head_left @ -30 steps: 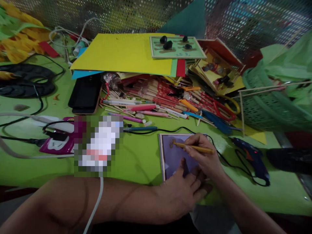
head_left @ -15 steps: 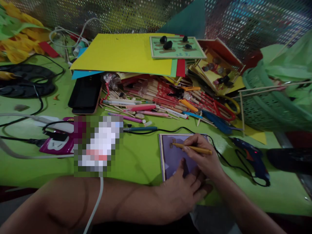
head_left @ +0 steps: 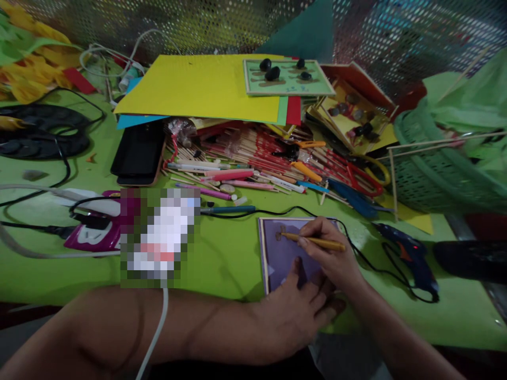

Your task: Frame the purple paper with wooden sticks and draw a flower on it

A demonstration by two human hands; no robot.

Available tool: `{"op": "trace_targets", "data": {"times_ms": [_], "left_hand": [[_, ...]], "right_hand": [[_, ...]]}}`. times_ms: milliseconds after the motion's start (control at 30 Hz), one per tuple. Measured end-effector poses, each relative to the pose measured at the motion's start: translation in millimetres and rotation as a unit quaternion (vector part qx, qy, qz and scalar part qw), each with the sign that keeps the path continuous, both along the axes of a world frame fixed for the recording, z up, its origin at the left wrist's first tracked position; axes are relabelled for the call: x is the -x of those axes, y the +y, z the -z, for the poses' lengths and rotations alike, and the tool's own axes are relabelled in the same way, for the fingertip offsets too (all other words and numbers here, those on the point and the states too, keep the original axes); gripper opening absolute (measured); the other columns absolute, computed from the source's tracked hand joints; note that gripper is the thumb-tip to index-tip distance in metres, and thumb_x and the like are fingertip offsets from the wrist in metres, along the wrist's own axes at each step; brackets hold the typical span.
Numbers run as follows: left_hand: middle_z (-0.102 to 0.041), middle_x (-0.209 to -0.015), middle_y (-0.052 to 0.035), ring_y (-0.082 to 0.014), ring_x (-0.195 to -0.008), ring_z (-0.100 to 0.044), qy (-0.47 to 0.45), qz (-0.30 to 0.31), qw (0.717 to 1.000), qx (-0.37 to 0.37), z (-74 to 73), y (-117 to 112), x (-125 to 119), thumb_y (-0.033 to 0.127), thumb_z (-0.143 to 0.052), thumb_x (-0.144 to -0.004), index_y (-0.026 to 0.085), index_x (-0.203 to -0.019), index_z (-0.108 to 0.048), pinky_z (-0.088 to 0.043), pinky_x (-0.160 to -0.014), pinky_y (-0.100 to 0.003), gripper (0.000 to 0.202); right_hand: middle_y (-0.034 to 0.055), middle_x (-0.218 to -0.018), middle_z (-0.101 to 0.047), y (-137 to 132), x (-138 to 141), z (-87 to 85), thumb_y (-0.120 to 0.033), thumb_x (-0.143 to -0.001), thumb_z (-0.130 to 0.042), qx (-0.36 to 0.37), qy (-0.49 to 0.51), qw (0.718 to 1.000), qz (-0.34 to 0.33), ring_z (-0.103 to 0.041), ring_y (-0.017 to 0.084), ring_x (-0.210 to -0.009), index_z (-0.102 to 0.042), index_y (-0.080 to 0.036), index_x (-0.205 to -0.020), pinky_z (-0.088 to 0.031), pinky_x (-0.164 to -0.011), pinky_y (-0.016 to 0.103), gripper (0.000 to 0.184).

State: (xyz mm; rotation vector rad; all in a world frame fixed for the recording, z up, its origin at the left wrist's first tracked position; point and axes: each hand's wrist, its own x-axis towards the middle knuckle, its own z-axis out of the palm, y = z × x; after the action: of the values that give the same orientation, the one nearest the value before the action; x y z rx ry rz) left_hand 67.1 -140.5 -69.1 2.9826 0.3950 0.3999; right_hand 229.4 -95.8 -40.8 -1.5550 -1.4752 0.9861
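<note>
A purple card (head_left: 279,264) with a pale stick border lies on the green table, partly covered by my hands. My right hand (head_left: 330,253) pinches a brown marker pen (head_left: 322,243), its tip touching the card near the upper left. Small brown curved marks (head_left: 278,235) show at that tip. Lower on the card rests my left hand (head_left: 295,314), its fingers spread and pressing across the card's near part. One fingertip of it looks darkened. The card's lower right corner is hidden under both hands.
A glue gun (head_left: 412,258) with a lit red light lies to the right, its black cord running behind the card. Behind are pens, sticks, scissors (head_left: 366,182), yellow sheets (head_left: 198,87) and a green basket (head_left: 420,163). A power strip (head_left: 93,232) and blurred-out phone (head_left: 168,232) are left.
The marker pen's tip has shifted very slightly to the right on the card. My left hand stays in place.
</note>
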Motion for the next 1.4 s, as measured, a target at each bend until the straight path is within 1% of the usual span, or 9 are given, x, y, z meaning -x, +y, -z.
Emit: {"op": "trace_targets", "data": {"times_ms": [133, 333, 500, 700, 867, 967, 1100, 1267, 1400], "left_hand": [[-0.05, -0.155, -0.0112, -0.0306, -0.144, -0.042, 0.001, 0.001, 1.0, -0.004, -1.2, 0.1, 1.0, 0.033, -0.048, -0.099, 0.022, -0.149, -0.05, -0.038, -0.112, -0.061, 0.052], [-0.048, -0.156, -0.0121, -0.0316, -0.145, -0.04, 0.003, 0.001, 1.0, -0.002, 1.2, -0.7, -0.1, 0.035, -0.048, -0.099, 0.022, -0.151, -0.048, -0.038, -0.112, -0.063, 0.053], [-0.049, -0.155, -0.0118, -0.0322, -0.146, -0.039, 0.01, 0.004, 1.0, -0.002, -0.7, 0.4, 0.3, 0.033, -0.048, -0.099, 0.021, -0.151, -0.048, -0.036, -0.114, -0.063, 0.053], [-0.049, -0.155, -0.0121, -0.0317, -0.144, -0.041, -0.007, -0.004, 1.0, -0.007, 0.9, -1.1, 0.4, 0.037, -0.054, -0.096, 0.023, -0.149, -0.051, -0.039, -0.112, -0.061, 0.055], [-0.05, -0.154, -0.0108, -0.0319, -0.145, -0.039, -0.002, -0.006, 1.0, -0.008, 1.8, -1.5, -0.3, 0.032, -0.047, -0.099, 0.024, -0.149, -0.051, -0.037, -0.112, -0.063, 0.051], [-0.051, -0.154, -0.0095, -0.0323, -0.145, -0.04, -0.004, -0.007, 1.0, -0.009, 0.9, -1.0, -0.5, 0.033, -0.047, -0.099, 0.025, -0.148, -0.053, -0.037, -0.112, -0.063, 0.05], [-0.053, -0.152, -0.0093, -0.0312, -0.143, -0.043, -0.008, -0.004, 1.0, -0.007, 0.3, -0.3, -0.8, 0.031, -0.046, -0.099, 0.025, -0.148, -0.053, -0.038, -0.111, -0.063, 0.05], [-0.052, -0.152, -0.0107, -0.0325, -0.144, -0.041, -0.013, -0.006, 1.0, -0.011, 1.6, -0.9, 0.2, 0.033, -0.049, -0.098, 0.024, -0.147, -0.053, -0.037, -0.112, -0.064, 0.051], [-0.051, -0.154, -0.0105, -0.0311, -0.145, -0.04, -0.009, -0.005, 1.0, -0.009, 2.3, -1.3, 1.2, 0.032, -0.047, -0.098, 0.024, -0.149, -0.051, -0.037, -0.112, -0.063, 0.051]], "right_hand": [[-0.0015, -0.077, -0.061, -0.2, 0.0, -0.2, -0.026, -0.084, -0.068, -0.003, 0.006, 1.0, -0.003, -0.057, 0.015, -0.068, -0.06, -0.024, -0.084, -0.047, -0.061, 0.027, 0.009], [-0.0006, -0.078, -0.062, -1.3, 1.4, -0.3, -0.027, -0.084, -0.07, -0.028, 0.035, 0.999, 0.003, -0.06, 0.016, -0.069, -0.061, -0.023, -0.085, -0.05, -0.064, 0.029, 0.01], [0.0, -0.079, -0.062, -1.5, 2.4, -0.9, -0.028, -0.085, -0.069, -0.006, 0.025, 1.0, -0.017, -0.059, 0.015, -0.068, -0.061, -0.023, -0.087, -0.049, -0.061, 0.027, 0.009], [0.0006, -0.079, -0.063, 0.3, 3.2, -2.6, -0.029, -0.085, -0.069, 0.003, 0.015, 1.0, -0.014, -0.059, 0.016, -0.068, -0.061, -0.024, -0.087, -0.049, -0.06, 0.027, 0.01], [0.0001, -0.077, -0.063, 0.7, 5.1, -3.3, -0.029, -0.084, -0.07, 0.005, 0.014, 1.0, -0.011, -0.059, 0.016, -0.067, -0.061, -0.024, -0.085, -0.049, -0.059, 0.027, 0.01], [-0.0004, -0.076, -0.063, 1.4, 6.7, -3.5, -0.028, -0.084, -0.07, 0.008, 0.014, 1.0, -0.007, -0.058, 0.015, -0.067, -0.061, -0.024, -0.085, -0.048, -0.058, 0.026, 0.01], [-0.0006, -0.076, -0.063, 1.6, 7.7, -4.2, -0.029, -0.085, -0.07, 0.011, 0.016, 1.0, -0.01, -0.058, 0.015, -0.064, -0.061, -0.024, -0.085, -0.048, -0.057, 0.026, 0.011], [-0.0006, -0.075, -0.063, 0.6, 7.4, -5.3, -0.029, -0.085, -0.07, 0.018, 0.014, 1.0, -0.018, -0.058, 0.014, -0.063, -0.06, -0.023, -0.086, -0.048, -0.056, 0.026, 0.012], [-0.0005, -0.074, -0.063, 0.4, 8.1, -6.5, -0.031, -0.085, -0.07, 0.022, 0.011, 1.0, -0.017, -0.057, 0.015, -0.062, -0.06, -0.024, -0.085, -0.048, -0.055, 0.026, 0.012]]}}
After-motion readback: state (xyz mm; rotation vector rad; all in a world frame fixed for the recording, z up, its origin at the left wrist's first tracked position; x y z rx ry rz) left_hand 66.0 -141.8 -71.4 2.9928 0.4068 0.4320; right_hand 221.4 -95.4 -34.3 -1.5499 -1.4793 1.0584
